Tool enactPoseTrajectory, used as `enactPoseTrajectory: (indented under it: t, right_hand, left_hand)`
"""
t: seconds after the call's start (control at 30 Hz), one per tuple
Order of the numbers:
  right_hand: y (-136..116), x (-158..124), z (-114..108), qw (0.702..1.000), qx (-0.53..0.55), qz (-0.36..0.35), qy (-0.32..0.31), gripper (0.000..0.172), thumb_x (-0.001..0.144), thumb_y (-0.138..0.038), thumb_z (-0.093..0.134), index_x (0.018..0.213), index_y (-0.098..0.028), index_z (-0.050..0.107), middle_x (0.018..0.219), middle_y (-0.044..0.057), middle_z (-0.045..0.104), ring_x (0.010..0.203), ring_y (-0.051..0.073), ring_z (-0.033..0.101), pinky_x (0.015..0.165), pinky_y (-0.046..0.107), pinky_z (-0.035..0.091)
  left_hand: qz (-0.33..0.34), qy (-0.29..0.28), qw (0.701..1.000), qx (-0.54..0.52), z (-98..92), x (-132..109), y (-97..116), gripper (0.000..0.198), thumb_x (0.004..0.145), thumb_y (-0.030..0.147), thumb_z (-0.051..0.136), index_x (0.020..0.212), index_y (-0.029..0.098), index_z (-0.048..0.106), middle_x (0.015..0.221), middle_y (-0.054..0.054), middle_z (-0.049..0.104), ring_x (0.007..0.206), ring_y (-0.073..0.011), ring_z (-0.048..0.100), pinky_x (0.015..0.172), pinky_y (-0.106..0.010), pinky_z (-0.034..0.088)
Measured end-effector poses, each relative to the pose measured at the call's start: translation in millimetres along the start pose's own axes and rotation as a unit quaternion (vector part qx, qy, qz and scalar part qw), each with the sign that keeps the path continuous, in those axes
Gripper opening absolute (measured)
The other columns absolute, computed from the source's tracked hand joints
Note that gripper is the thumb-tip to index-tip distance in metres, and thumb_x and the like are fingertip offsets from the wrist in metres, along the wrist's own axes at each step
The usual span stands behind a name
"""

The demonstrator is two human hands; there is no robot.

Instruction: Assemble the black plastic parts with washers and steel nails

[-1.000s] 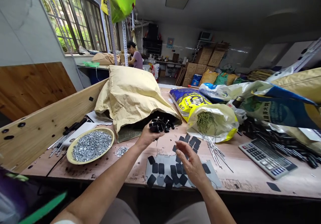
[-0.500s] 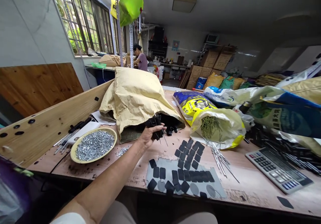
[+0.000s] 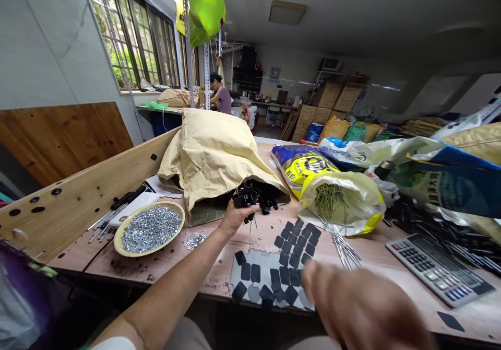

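My right hand [image 3: 360, 308] is a blur at lower right — the black pieces [image 3: 246, 198] in my left hand [image 3: 237, 218] are too small to tell.

- Bowl [image 3: 148, 254] of washers [image 3: 151, 229] on the left of the tabletop [image 3: 258, 235]
- Rubber pads [image 3: 284, 274] at front centre
- Calculator [image 3: 438, 269] far right
- Paper sack [image 3: 211, 156] behind the pads
- Plastic sack [image 3: 340, 203] of nails just right of it

Black tabs [image 3: 245, 198] on thin metal pins [image 3: 251, 224] fill the left hand [image 3: 237, 218].
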State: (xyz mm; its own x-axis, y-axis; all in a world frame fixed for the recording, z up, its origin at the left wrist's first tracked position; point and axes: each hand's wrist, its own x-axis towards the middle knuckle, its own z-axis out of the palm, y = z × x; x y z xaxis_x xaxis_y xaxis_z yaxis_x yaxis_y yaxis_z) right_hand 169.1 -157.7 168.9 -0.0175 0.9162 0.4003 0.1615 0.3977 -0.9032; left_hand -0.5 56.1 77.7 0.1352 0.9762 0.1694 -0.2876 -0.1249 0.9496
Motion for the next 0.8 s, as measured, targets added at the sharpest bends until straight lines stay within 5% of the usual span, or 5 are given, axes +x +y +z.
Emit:
enactPoseTrajectory:
  t: [0.13, 0.27, 0.43, 0.63, 0.8]
  right_hand:
    - [83, 53, 28, 0.992, 0.037, 0.079, 0.096, 0.047, 0.077, -0.06, 0.065, 0.112, -0.028, 0.062, 0.1, 0.007, 0.066, 0.099, 0.024, 0.06, 0.087, 0.04, 0.049]
    - [139, 65, 51, 0.985, 0.074, 0.107, 0.115, 0.071, 0.073, -0.052, 0.074, 0.133, -0.028, 0.045, 0.128, 0.01, 0.056, 0.116, 0.026, 0.056, 0.102, 0.045, 0.043]
    - [152, 62, 56, 0.989, 0.063, 0.086, 0.1, 0.072, 0.077, -0.047, 0.072, 0.138, -0.028, 0.04, 0.131, 0.01, 0.054, 0.121, 0.026, 0.053, 0.108, 0.049, 0.038]
    - [157, 56, 48, 0.983, 0.083, 0.119, 0.112, 0.069, 0.078, -0.05, 0.071, 0.136, -0.027, 0.042, 0.124, 0.01, 0.059, 0.12, 0.027, 0.055, 0.107, 0.048, 0.039]
    - [164, 47, 43, 0.98, 0.097, 0.136, 0.105, 0.069, 0.078, -0.052, 0.07, 0.135, -0.025, 0.042, 0.117, 0.01, 0.062, 0.117, 0.027, 0.056, 0.103, 0.046, 0.043]
  left_hand:
    - [0.076, -0.012, 0.993, 0.085, 3.0, -7, -2, 0.045, 0.054, 0.025, 0.087, 0.093, 0.016, 0.066, 0.088, -0.005, 0.072, 0.085, -0.0223, 0.067, 0.083, -0.036, 0.052]
    - [0.162, -0.035, 0.97, 0.179, 2.9, -13, 2, 0.059, 0.059, 0.019, 0.083, 0.114, 0.021, 0.062, 0.112, -0.007, 0.068, 0.101, -0.023, 0.063, 0.092, -0.034, 0.047]
    - [0.126, -0.045, 0.977, 0.167, -6.7, -2, 4, 0.061, 0.053, 0.016, 0.084, 0.111, 0.022, 0.065, 0.11, -0.005, 0.069, 0.101, -0.0228, 0.063, 0.093, -0.034, 0.047]
    - [-0.078, -0.052, 0.995, -0.018, -16.7, 21, 4, 0.043, 0.049, 0.019, 0.088, 0.088, 0.014, 0.069, 0.085, -0.007, 0.073, 0.073, -0.0205, 0.067, 0.065, -0.033, 0.054]
    - [-0.11, -0.058, 0.991, -0.054, -13.2, 24, 6, 0.036, 0.049, 0.017, 0.086, 0.081, 0.012, 0.072, 0.083, -0.009, 0.074, 0.07, -0.0214, 0.069, 0.065, -0.034, 0.055]
